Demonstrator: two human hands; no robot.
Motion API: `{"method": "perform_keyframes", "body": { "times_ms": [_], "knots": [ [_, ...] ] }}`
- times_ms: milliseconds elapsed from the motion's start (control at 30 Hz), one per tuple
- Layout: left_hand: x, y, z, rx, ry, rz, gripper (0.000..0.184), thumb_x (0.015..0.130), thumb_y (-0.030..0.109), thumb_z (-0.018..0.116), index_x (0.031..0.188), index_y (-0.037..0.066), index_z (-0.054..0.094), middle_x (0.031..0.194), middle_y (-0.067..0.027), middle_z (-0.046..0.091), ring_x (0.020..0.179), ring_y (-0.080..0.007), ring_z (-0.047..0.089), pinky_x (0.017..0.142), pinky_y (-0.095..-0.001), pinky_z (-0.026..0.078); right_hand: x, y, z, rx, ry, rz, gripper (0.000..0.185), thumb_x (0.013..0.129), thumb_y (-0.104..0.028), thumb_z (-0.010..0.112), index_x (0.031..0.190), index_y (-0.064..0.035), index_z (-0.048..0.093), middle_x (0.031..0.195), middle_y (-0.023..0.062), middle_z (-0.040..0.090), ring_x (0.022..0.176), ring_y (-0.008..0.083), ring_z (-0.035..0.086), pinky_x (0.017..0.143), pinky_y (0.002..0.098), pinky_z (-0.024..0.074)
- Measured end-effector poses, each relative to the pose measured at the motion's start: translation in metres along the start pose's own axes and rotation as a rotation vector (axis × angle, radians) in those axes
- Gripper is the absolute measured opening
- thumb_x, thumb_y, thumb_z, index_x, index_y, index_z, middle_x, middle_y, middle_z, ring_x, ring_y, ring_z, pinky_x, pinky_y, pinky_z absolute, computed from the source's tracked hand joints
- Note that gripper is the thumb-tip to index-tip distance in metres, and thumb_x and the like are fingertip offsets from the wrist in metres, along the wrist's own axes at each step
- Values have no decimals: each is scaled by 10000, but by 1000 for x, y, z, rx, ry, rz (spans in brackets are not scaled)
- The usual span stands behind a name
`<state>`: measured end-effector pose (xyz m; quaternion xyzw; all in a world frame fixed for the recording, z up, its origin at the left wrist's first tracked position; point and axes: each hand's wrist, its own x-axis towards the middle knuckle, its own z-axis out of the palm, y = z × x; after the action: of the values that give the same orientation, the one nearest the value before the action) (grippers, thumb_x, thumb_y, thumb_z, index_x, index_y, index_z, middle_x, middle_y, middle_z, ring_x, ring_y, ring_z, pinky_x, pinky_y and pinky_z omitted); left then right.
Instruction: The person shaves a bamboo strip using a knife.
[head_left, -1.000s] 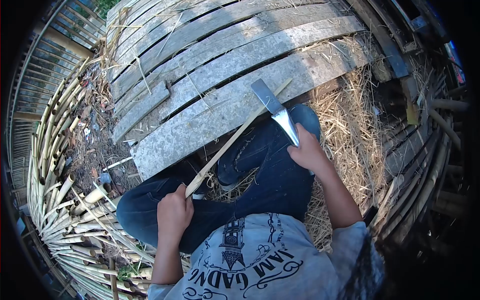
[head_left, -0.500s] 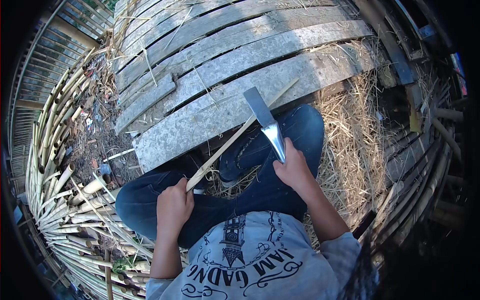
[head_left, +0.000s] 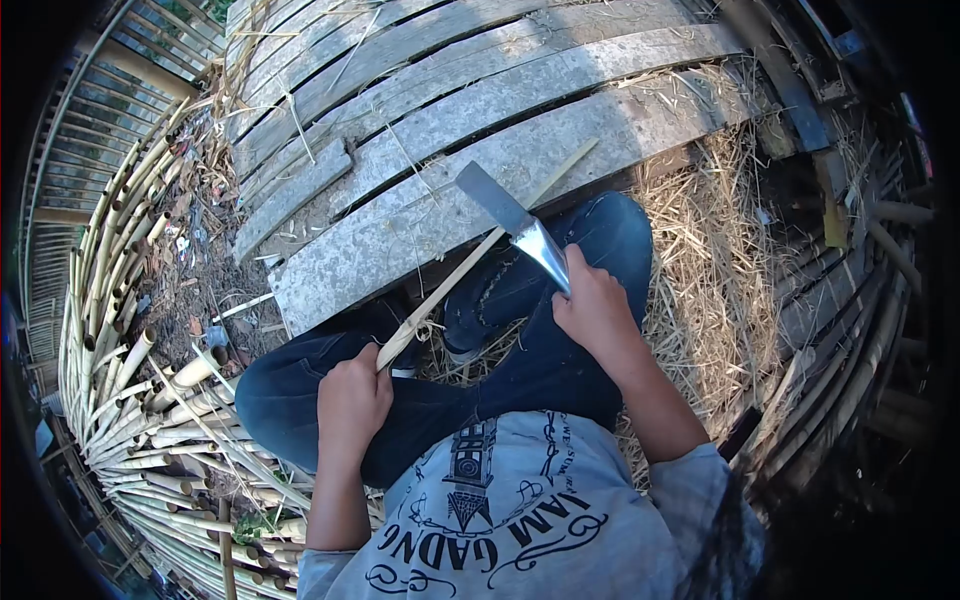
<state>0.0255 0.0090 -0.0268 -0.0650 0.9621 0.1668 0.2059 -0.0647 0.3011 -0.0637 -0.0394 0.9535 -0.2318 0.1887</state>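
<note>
My left hand (head_left: 354, 402) is closed around the lower end of a pale bamboo strip (head_left: 452, 279). The strip slants up and right over my legs, its far end above the wooden planks (head_left: 380, 228). In my right hand (head_left: 597, 308) is the shiny metal handle of a broad-bladed knife (head_left: 496, 201). The blade points up and left and crosses over the upper half of the strip; whether they touch is unclear.
Bamboo poles (head_left: 190, 372) lie bundled at the left, below a slatted fence (head_left: 95, 130). Straw (head_left: 710, 270) covers the ground at the right. A short loose board (head_left: 292, 200) rests at the planks' left side. More poles (head_left: 840, 370) are at the far right.
The knife blade has swung left and tilted further over the strip, with my right hand moving slightly left. My left hand keeps its hold on the strip.
</note>
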Motion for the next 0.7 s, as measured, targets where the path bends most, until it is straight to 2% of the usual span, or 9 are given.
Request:
{"method": "perform_keyframes", "body": {
  "times_ms": [67, 133, 267, 333, 400, 467, 600, 700],
  "knots": [
    [-2, -1, 0, 26, 4, -22, 129, 855, 146, 620, 882, 26, 581, 715, -216, 644, 719, -423, 650, 658, -536, 507, 22, 20, -3, 29, 111, 156, 317, 822, -82, 666, 1050, 1, 462, 853, 285, 679, 849, 476, 667, 742, 541, 549],
    [-1, -2, 2, 10, 36, 3, 128, 853, 143, 619, 889, 26, 582, 719, -214, 646, 720, -424, 649, 661, -536, 508, 19, 9, -5, -29, 124, 159, 325, 815, -75, 673, 1047, 3, 459, 855, 281, 681, 847, 479, 668, 749, 538, 554],
    [1, -3, 0, -7, 22, 50, 127, 854, 142, 619, 886, 25, 582, 719, -216, 645, 721, -422, 649, 667, -537, 508, -19, -25, 10, 1, -107, -17, 364, 795, -76, 688, 1064, -25, 449, 822, 274, 675, 812, 467, 674, 726, 535, 562],
    [0, -3, 1, 1, -4, 4, 125, 855, 140, 617, 892, 26, 582, 720, -215, 644, 721, -422, 649, 668, -532, 509, -22, -30, 11, -8, -155, -45, 363, 803, -85, 687, 1069, -25, 447, 818, 269, 674, 811, 466, 673, 722, 538, 558],
    [0, -2, 0, -2, -20, 6, 126, 855, 140, 617, 893, 25, 581, 722, -216, 644, 723, -422, 649, 668, -531, 509, -9, -12, 11, -5, -28, -25, 349, 817, -91, 682, 1068, -23, 450, 820, 264, 677, 812, 465, 673, 720, 535, 555],
    [-2, -4, -2, 7, -17, 1, 127, 855, 139, 618, 893, 24, 580, 725, -217, 645, 725, -423, 649, 667, -530, 510, 9, 4, 1, 17, 86, 133, 342, 816, -75, 687, 1061, -16, 456, 843, 270, 680, 832, 469, 671, 737, 523, 557],
    [2, 1, -3, -12, 0, 14, 115, 861, 128, 605, 875, 15, 592, 740, -225, 647, 733, -421, 649, 676, -532, 510, 0, 4, 7, -20, 95, 189, 381, 809, -58, 678, 1079, 11, 418, 845, 286, 667, 826, 483, 665, 731, 528, 555],
    [4, 0, -2, -17, -20, 17, 117, 868, 126, 597, 872, 9, 600, 745, -225, 647, 745, -423, 648, 686, -535, 507, -10, 2, 10, -17, 100, 154, 401, 806, -69, 678, 1077, 21, 396, 826, 291, 658, 808, 486, 661, 728, 536, 552]
  ]
}}
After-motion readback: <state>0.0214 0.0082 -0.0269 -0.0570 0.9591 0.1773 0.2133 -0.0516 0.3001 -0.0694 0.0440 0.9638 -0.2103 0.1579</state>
